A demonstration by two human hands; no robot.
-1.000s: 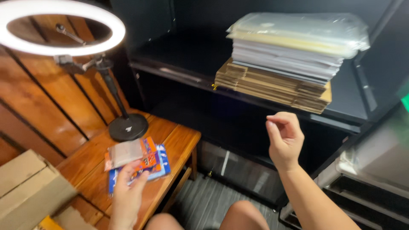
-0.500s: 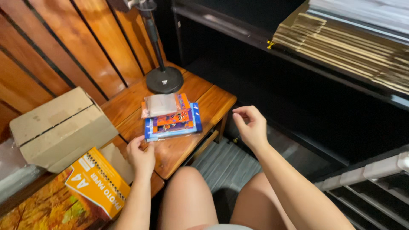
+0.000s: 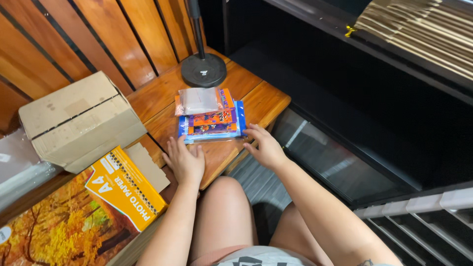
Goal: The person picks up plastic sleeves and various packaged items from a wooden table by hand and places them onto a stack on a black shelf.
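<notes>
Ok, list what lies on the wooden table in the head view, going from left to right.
Orange photo paper pack → cardboard box → left hand → stack of colourful packets → right hand. The round black stand base sits farther back, above the packets.

Home packing nook, wooden table (image 3: 256,101), cardboard box (image 3: 79,120), dark shelving (image 3: 374,54)

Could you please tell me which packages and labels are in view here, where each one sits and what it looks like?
Stack of flat orange-and-blue plastic packets: on the wooden table, between both hands.
Small clear plastic bag: lying on top of that stack.
Plain brown cardboard box: at the table's left, closed.
Orange-and-yellow flat paper pack with autumn-tree picture: lower left, partly under the box.
</notes>
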